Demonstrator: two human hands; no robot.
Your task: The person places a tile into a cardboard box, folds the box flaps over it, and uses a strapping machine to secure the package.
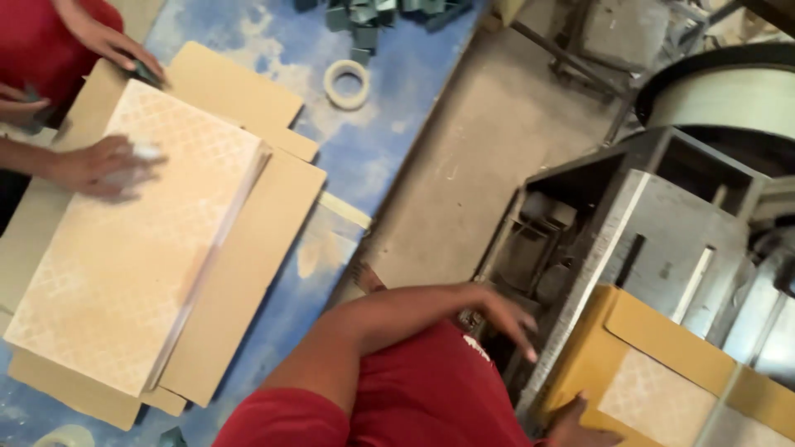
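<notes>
My left hand [507, 319] hangs open with its fingers spread, just in front of a grey metal machine [662, 215] and touching nothing. My right hand [570, 424] shows only partly at the bottom edge. It grips the lower corner of a yellow-brown cardboard box [662, 331], with the thumb on the box's face. The box leans against the machine, and a pale patterned tile [654, 389] shows through its open side. My red shirt [414, 397] fills the bottom middle.
At the left, a co-worker in red has a hand [99, 165] on a stack of patterned tiles [132, 248], which lies on flat cardboard sheets [248, 273] over a blue floor. A tape roll [346, 84] and green corner pieces [364, 16] lie beyond. A large white reel [729, 99] stands top right.
</notes>
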